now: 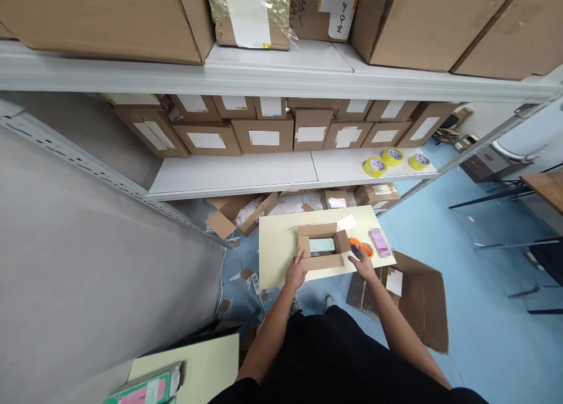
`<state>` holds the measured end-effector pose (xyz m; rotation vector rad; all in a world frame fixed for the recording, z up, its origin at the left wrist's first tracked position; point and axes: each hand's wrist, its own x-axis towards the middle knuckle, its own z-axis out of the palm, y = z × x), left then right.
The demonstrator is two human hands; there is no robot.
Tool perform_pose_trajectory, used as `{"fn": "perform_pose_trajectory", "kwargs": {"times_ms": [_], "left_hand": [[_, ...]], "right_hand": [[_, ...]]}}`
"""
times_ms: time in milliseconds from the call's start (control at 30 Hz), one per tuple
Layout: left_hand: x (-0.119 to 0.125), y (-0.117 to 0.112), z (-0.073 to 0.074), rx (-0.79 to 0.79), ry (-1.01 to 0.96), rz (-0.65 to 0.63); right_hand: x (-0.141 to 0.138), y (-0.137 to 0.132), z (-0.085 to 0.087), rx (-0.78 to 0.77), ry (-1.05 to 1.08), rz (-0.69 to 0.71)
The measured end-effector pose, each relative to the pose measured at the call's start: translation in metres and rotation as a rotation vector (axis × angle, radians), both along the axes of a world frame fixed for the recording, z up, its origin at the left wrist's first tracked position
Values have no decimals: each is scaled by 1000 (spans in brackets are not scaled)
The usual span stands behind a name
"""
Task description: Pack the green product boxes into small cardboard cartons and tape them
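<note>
A small open cardboard box (323,262) rests on the cream tabletop (278,234), flaps spread outward. Inside lies a pale green flat packet (322,244) with something dark along its near side. My left hand (296,270) grips the box's near left corner, its fingertips on the flap. At the right of the box, my right hand (363,265) is closed around the dark blue handle of what looks like an orange tape dispenser (366,247). The fingers partly hide that handle. Just beyond, a white paper slip (346,223) touches the far right flap.
A blurred pinkish-purple item (380,243) lies at the table's right end. Yellow tape rolls (375,167) and labelled boxes (264,138) occupy the shelf (237,173) ahead. A large open carton (424,301) stands at right; a power strip (255,283) lies on the floor.
</note>
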<state>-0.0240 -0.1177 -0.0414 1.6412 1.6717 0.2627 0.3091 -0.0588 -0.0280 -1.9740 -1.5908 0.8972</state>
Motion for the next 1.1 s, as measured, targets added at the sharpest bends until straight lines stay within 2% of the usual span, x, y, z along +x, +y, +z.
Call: {"fn": "perform_pose_trajectory", "kwargs": {"times_ms": [67,133,300,400,567,667,767,900,1000,1100], "left_hand": [[-2,0,3,14,11,-22],[-6,2,6,9,23,-50],[-10,12,13,0,83,-75],[-7,18,19,4,141,-42],[8,30,29,105,241,102],[17,43,37,81,307,172],[21,64,46,41,388,180],[13,98,62,135,420,221],[2,116,72,106,353,180],[-3,117,75,166,276,86]], "right_hand": [[-13,1,-6,-88,134,3],[-26,2,-8,-127,208,107],[-38,5,-4,-157,93,455],[-36,9,1,-137,26,541],[-43,27,15,-80,-32,384],[-55,39,19,-100,-104,300],[-66,43,16,-153,-213,217],[-70,42,9,-264,-278,156],[-70,42,7,-293,-274,182],[-71,43,9,-307,-268,191]]}}
